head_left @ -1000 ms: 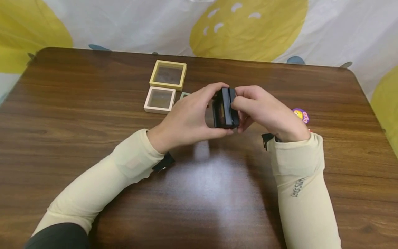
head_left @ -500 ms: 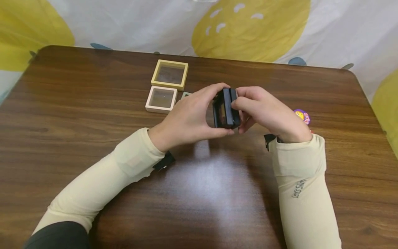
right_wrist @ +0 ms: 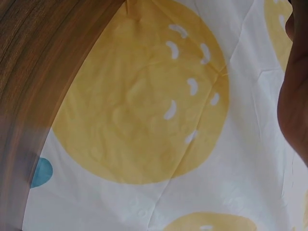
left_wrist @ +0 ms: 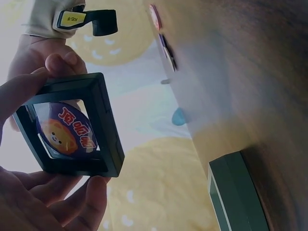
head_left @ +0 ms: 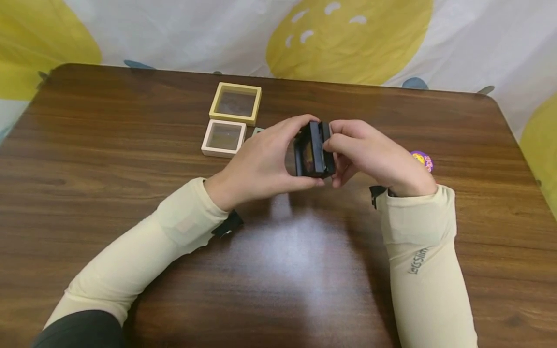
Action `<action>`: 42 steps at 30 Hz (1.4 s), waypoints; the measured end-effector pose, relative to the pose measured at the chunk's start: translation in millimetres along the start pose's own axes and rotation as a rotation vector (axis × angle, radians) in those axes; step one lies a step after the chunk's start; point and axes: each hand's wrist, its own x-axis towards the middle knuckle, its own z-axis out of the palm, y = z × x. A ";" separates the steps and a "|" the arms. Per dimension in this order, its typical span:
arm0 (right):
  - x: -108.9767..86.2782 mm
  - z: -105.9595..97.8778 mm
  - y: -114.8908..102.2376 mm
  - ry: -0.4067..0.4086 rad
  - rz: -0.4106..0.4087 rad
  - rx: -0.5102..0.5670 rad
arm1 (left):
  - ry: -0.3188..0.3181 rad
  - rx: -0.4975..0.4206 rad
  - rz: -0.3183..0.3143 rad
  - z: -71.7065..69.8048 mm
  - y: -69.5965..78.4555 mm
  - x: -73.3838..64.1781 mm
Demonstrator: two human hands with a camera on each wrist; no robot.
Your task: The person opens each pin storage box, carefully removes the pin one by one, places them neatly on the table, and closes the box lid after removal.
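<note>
A small black display frame (head_left: 319, 150) is held up off the table between both hands. Its two halves stand nearly together, with a thin gap along the upper edge in the head view. Inside its clear window, the left wrist view shows a purple round sticker (left_wrist: 65, 130) with an orange cartoon figure and pink lettering. My left hand (head_left: 261, 162) grips the frame by opposite edges, between thumb and fingers. On the other side, my right hand (head_left: 365, 152) pinches the frame's edge, with its lower fingers partly hidden. The right wrist view catches only part of a hand at its edge.
A yellow frame (head_left: 237, 119) and a white frame (head_left: 219, 153) lie on the wooden table (head_left: 109, 193), left of the hands. A green frame (left_wrist: 238, 192) is mostly hidden behind my left hand in the head view. Another purple sticker (head_left: 422, 159) lies beyond the right wrist.
Both hands keep the same hold on the black display frame. It has turned very slightly, showing a little more of its window side.
</note>
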 end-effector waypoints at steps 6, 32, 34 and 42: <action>-0.1 -1.9 0.3 -0.003 -0.006 0.014 | 0.009 -0.002 -0.006 -1.1 -0.4 -0.3; 1.9 -3.3 4.0 0.120 0.086 -0.132 | -0.023 0.086 -0.044 -4.3 -0.1 -0.5; 3.1 -3.7 4.1 0.125 0.092 -0.148 | -0.021 0.080 -0.048 -4.4 -0.4 -0.6; 5.8 -4.0 4.5 0.120 0.094 -0.155 | -0.022 0.090 -0.046 -5.3 -1.4 -0.4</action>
